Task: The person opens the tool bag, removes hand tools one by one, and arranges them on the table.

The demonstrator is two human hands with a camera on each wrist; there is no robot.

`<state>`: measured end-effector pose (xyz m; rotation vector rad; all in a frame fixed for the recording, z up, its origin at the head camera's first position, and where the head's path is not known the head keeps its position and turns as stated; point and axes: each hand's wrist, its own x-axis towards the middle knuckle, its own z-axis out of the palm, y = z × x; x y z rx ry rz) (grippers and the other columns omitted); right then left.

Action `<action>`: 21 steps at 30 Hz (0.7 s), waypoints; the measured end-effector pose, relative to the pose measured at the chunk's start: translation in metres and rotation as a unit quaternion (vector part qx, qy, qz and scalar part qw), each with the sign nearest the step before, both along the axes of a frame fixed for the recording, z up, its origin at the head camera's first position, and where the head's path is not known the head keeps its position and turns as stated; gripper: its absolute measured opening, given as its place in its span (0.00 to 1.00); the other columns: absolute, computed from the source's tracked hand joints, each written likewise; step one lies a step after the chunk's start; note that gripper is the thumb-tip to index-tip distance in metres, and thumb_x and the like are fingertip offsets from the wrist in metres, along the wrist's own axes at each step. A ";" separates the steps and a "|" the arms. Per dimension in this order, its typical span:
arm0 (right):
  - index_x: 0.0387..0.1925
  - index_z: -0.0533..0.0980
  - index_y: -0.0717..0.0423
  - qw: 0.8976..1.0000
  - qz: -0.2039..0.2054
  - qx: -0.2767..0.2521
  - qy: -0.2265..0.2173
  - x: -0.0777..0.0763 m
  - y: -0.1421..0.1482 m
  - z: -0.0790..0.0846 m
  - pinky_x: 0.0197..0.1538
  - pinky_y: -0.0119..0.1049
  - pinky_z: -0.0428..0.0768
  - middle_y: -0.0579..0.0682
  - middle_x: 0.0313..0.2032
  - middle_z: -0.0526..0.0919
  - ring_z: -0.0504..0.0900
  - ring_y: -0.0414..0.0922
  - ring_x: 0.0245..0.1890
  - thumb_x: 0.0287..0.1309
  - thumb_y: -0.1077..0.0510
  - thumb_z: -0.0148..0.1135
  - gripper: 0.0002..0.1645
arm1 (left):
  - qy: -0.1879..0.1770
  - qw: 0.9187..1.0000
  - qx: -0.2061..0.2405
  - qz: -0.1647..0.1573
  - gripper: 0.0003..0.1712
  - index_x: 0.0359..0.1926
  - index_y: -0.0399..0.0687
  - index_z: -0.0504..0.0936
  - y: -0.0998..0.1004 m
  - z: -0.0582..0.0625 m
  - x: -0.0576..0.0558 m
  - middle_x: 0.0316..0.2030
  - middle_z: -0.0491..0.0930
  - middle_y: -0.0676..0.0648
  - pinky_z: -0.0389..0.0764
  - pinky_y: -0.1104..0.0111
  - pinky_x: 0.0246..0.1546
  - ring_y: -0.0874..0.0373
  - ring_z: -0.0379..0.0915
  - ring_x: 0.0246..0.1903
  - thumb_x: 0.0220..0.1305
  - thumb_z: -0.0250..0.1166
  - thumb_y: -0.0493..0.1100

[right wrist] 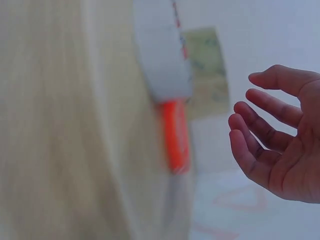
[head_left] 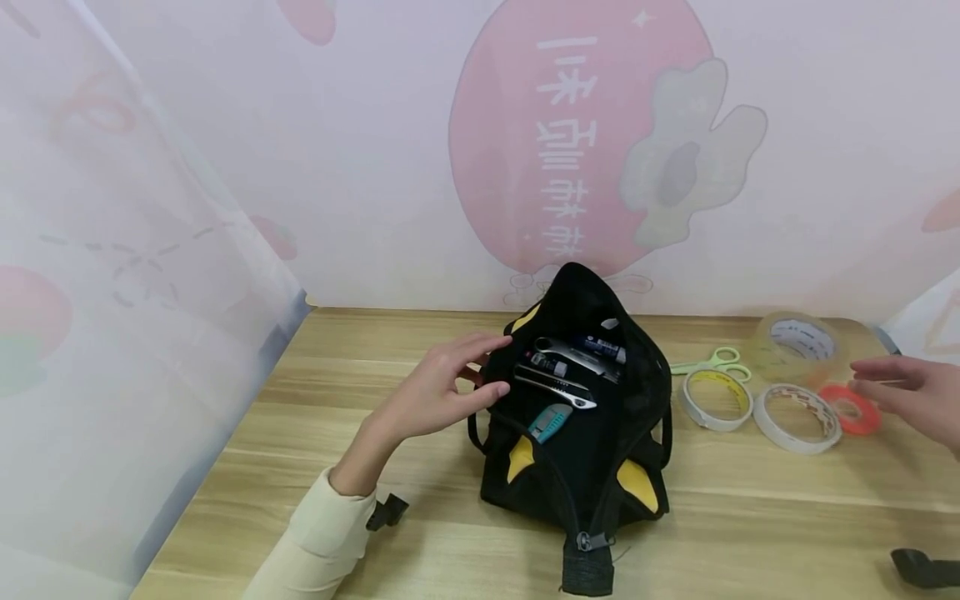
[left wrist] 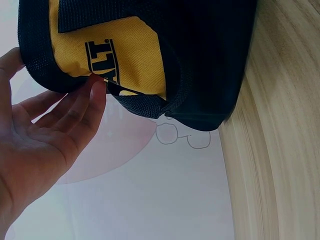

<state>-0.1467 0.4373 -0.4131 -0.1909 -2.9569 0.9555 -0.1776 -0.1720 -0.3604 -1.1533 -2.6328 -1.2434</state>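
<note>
Evidently the black bag (head_left: 648,392) is the centre of things, standing on the table (head_left: 360,375) with its mouth spread. At its left side the left hand (head_left: 442,383) pinches the rim, thumb over the edge and other fingertips against the yellow side panel (left wrist: 135,55). To the right of the bag, well apart from it, the right hand (head_left: 918,396) is loosely curled and holds nothing, near the red tape roll (head_left: 868,415). Between that roll and the bag lie a white tape roll (head_left: 795,440), a yellow-cored tape roll (head_left: 716,423) and green scissors (head_left: 708,365), with a wide clear tape roll (head_left: 772,362) behind. Inside the bag are a black-and-silver cutter (head_left: 555,385), a teal cutter (head_left: 550,422), a metal tool (head_left: 581,358) and two small tubes. The likeliest slip, I judge, is at the rim: should the left pinch loosen, the soft side could sag and narrow the mouth. Red and white rolls lie so close together that a careless grasp at one might drag or tip the other. The cutters deserve respect too, since whether any blade is exposed is too small to tell; fingers dipping into the bag could brush an edge, and a bulky roll could snag on its zip.
</note>
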 end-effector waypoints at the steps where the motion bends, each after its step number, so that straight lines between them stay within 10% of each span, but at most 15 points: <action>1: 0.68 0.67 0.81 1.000 0.005 0.001 0.006 0.000 -0.006 0.005 0.38 0.41 0.86 0.82 0.56 0.78 0.67 0.13 0.31 0.79 0.53 0.61 0.35 | 0.000 1.000 0.001 0.000 0.34 0.76 0.42 0.74 0.000 0.000 0.000 0.72 0.77 0.41 0.91 0.60 0.55 0.46 0.83 0.61 0.74 0.70 0.44; 4: 0.67 0.72 0.75 1.000 0.010 0.006 0.024 -0.002 -0.022 0.017 0.39 0.37 0.84 0.56 0.44 0.90 0.69 0.13 0.32 0.78 0.50 0.63 0.33 | 0.001 1.000 0.005 -0.002 0.34 0.76 0.42 0.74 0.000 0.000 0.001 0.72 0.77 0.40 0.91 0.60 0.55 0.46 0.83 0.60 0.74 0.70 0.44; 8: 0.62 0.78 0.67 0.999 0.025 -0.012 0.046 -0.005 -0.045 0.035 0.32 0.18 0.71 0.14 0.36 0.77 0.71 0.13 0.35 0.74 0.49 0.67 0.28 | 0.001 1.000 0.004 -0.003 0.34 0.76 0.41 0.74 0.000 0.000 0.001 0.72 0.78 0.40 0.91 0.59 0.55 0.46 0.83 0.60 0.74 0.70 0.43; 21: 0.62 0.81 0.58 0.995 0.067 -0.050 0.053 -0.005 -0.097 0.069 0.37 0.16 0.74 0.11 0.41 0.79 0.78 0.17 0.40 0.72 0.45 0.70 0.27 | 0.006 1.000 0.004 -0.003 0.34 0.76 0.41 0.74 0.000 -0.001 -0.001 0.72 0.78 0.41 0.91 0.58 0.55 0.47 0.83 0.59 0.73 0.70 0.43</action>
